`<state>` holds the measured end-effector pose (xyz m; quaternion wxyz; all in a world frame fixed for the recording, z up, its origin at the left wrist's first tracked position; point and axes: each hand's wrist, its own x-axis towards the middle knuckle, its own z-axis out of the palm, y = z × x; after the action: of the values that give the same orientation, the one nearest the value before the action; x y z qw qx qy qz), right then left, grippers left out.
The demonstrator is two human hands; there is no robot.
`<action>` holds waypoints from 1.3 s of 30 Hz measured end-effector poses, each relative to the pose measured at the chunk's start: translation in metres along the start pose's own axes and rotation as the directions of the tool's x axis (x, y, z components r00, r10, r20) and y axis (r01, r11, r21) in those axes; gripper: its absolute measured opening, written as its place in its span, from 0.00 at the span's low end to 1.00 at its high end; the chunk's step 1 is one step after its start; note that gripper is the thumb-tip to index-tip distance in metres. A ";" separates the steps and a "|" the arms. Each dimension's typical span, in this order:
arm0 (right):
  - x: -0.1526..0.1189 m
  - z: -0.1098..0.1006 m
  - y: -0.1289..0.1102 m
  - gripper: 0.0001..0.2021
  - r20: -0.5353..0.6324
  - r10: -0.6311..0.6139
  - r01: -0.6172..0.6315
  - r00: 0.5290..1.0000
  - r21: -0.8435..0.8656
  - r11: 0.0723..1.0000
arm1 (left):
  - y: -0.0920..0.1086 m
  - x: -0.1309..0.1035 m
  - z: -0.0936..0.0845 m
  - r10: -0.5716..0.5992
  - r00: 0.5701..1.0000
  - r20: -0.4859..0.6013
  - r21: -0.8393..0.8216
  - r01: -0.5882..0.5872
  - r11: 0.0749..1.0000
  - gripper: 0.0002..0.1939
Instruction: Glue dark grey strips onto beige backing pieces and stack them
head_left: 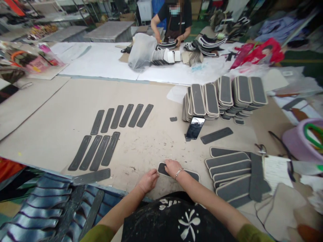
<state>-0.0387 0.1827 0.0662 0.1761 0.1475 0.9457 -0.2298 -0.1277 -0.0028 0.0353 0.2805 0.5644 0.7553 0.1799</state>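
Note:
A dark grey oblong panel with a cream border [192,174] lies on the table in front of my body. My left hand [148,180] is closed at its left end, fingertips pinched together at the corner. My right hand [173,168], with a bracelet at the wrist, rests on top of the panel with bent fingers close together, covering its middle. To the left, several bare grey strips [103,151] lie in two slanted rows. Another grey strip [92,176] lies at the table's near edge. At my right is a fanned pile of bordered panels [229,168].
Stacks of bordered panels [211,99] stand behind a propped phone [195,127]. A loose strip [217,135] lies nearby. A purple bucket [302,141] and a paper sheet [277,171] are at right. Across the table [141,144], a masked co-worker [176,23] handles curved pieces.

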 end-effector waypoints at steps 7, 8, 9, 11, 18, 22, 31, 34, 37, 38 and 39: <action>-0.054 0.036 0.006 0.27 -0.186 -0.383 0.396 0.905 0.036 0.918 | 0.003 0.001 -0.002 0.047 0.996 -0.077 -0.012 -0.048 0.999 0.14; -0.057 0.041 0.007 0.30 -0.173 -0.392 0.400 0.904 0.015 0.916 | 0.003 0.001 -0.002 0.051 0.996 -0.078 -0.017 -0.052 0.998 0.14; -0.059 0.044 0.008 0.33 -0.152 -0.393 0.396 0.907 -0.007 0.918 | 0.003 0.002 -0.002 0.055 0.995 -0.078 -0.022 -0.057 0.998 0.14; -0.061 0.047 0.017 0.35 -0.124 -0.377 0.376 0.918 -0.039 0.926 | 0.003 0.002 -0.003 0.060 0.995 -0.081 -0.027 -0.062 0.998 0.14; -0.091 0.040 0.070 0.33 -0.176 -0.115 0.111 0.978 -0.033 0.993 | 0.008 0.005 -0.006 0.036 0.996 -0.081 0.004 -0.035 0.999 0.15; -0.104 0.042 0.083 0.33 -0.207 0.009 -0.014 0.978 -0.019 1.000 | 0.012 0.011 -0.012 -0.033 0.999 -0.030 -0.027 0.032 0.999 0.15; -0.106 0.030 0.079 0.28 -0.325 0.160 -0.120 0.932 0.141 0.983 | 0.030 0.014 0.004 -0.624 0.773 0.115 -0.651 0.533 0.540 0.14; -0.103 0.026 0.071 0.24 -0.325 0.273 -0.223 0.906 0.183 0.958 | 0.048 0.015 0.014 -0.496 0.860 0.120 -0.565 0.470 0.678 0.10; -0.097 0.022 0.065 0.15 -0.284 0.338 -0.299 0.897 0.171 0.939 | 0.056 0.026 0.010 -0.209 0.972 -0.105 -0.343 0.162 0.925 0.08; -0.095 0.021 0.064 0.13 -0.268 0.342 -0.310 0.901 0.156 0.938 | 0.056 0.032 0.006 -0.095 0.983 -0.158 -0.247 0.054 0.968 0.09; -0.094 0.019 0.063 0.11 -0.252 0.339 -0.313 0.906 0.139 0.939 | 0.055 0.040 0.000 -0.002 0.982 -0.189 -0.164 -0.029 0.986 0.10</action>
<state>0.0729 0.2080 0.0637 0.0735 0.3420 0.9108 -0.2194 -0.0942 0.0521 0.0588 0.2523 0.5246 0.7570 0.2967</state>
